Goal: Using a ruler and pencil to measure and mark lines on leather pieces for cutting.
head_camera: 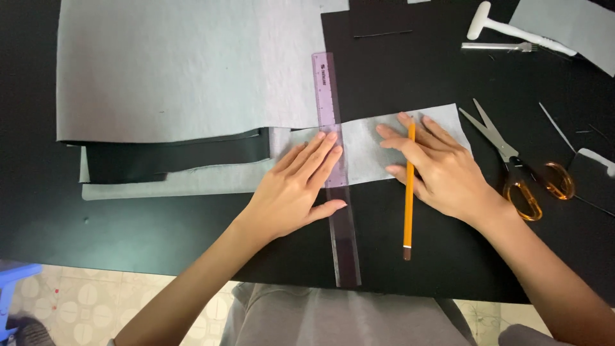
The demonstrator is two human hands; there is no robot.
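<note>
My left hand (296, 187) lies flat with fingers spread on a clear purple ruler (337, 211) that runs from near to far across a pale grey strip of fabric (365, 148). My right hand (442, 170) rests on the right part of the same strip, fingers pressed flat. A yellow pencil (409, 211) is tucked between its fingers, tip pointing away from me and the dark end towards me. Both hands sit on a black table (128, 224).
A large pale grey sheet (186, 67) with black fabric (179, 157) under it covers the far left. Orange-handled scissors (519, 173) lie right of my right hand. A white-handled tool (512, 29) and a metal tool (496, 47) lie at the far right.
</note>
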